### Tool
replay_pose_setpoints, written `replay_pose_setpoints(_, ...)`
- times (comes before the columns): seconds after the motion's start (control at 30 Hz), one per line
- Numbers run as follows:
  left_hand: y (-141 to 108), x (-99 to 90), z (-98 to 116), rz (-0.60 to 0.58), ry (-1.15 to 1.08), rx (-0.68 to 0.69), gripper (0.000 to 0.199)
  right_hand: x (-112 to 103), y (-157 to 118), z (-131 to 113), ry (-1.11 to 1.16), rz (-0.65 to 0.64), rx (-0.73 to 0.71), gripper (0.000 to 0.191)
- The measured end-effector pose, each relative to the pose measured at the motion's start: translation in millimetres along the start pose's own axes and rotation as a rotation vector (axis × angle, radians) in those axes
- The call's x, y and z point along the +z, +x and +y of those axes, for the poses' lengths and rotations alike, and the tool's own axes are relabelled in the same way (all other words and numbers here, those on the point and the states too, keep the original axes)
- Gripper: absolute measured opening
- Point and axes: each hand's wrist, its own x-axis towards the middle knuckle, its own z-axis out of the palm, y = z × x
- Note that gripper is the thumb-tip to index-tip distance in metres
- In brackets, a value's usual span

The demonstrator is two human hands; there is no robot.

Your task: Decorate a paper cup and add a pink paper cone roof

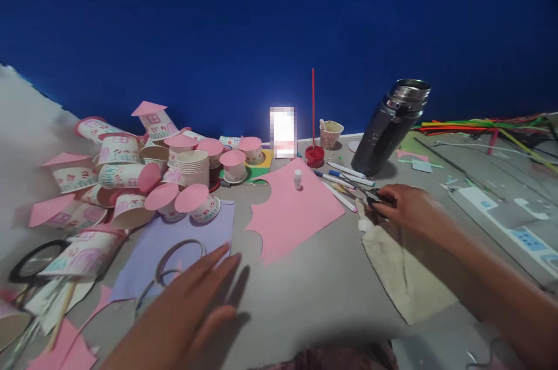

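On the right, my right hand [405, 204] closes its fingers around the black handles of a pair of scissors [360, 187], whose blades point left over some markers. My left hand [196, 288] hovers low on the left, fingers stretched out and holding nothing. Beside it, ring-shaped rolls [164, 253] lie on a purple sheet [142, 242]. Between my hands is a sheet of pink paper [290, 213] with scalloped cuts along its left edge. A small white bottle [297, 180] stands on that sheet.
Decorated paper cups [120, 149] with pink tops crowd the left side. A dark flask [387, 131] without a lid, a red stick in a red base [314, 156] and a patterned cup [331, 135] stand behind. To the right are a beige cloth [407, 277] and a power strip [501, 224].
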Motion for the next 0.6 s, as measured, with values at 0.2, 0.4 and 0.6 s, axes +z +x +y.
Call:
replay_pose_setpoints(0.2,101.8,21.9,89.9,-0.267,-0.080,0.264,0.086,5.4,-16.4,29.4,-0.063,0.043,0.054,0.021)
replay_pose_setpoints(0.4,127.7,37.8,101.9,-0.334,-0.061,0.260,0.092,20.1,-24.6,52.3,-0.013,0.041,-0.012,0.021)
replay_pose_setpoints(0.6,114.3,29.1,97.5,-0.440,-0.050,0.225,0.090,23.1,-18.1,61.4,0.078,-0.006,-0.065,0.017)
